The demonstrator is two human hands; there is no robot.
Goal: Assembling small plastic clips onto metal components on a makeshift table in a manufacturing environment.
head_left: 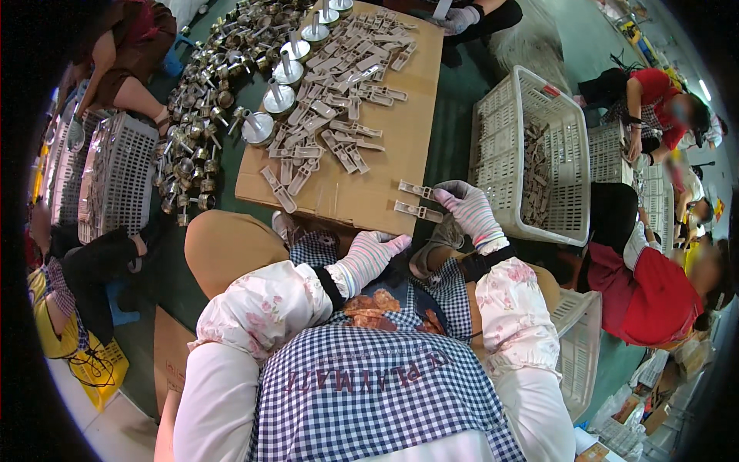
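Observation:
My right hand (471, 215), in a striped glove, is at the right front corner of a brown cardboard surface (412, 92). Its thumb and fingertips pinch the end of a grey plastic clip-like part (416, 189). A second such part (418, 211) lies just nearer to me, roughly parallel. My left hand (368, 260), gloved alike, is closed at the front edge of the cardboard, above my lap; whatever its fingers hold, if anything, is hidden. A loose pile of the same grey parts (339, 100) covers the middle and far side of the cardboard.
Round metal discs with upright stems (258, 127) line the cardboard's left edge. Beyond them, many small metal fittings (196, 138) lie heaped. A white plastic crate (570, 185) with grey parts inside stands at right. A co-worker's gloved hand (459, 19) is at the far end; other people sit around.

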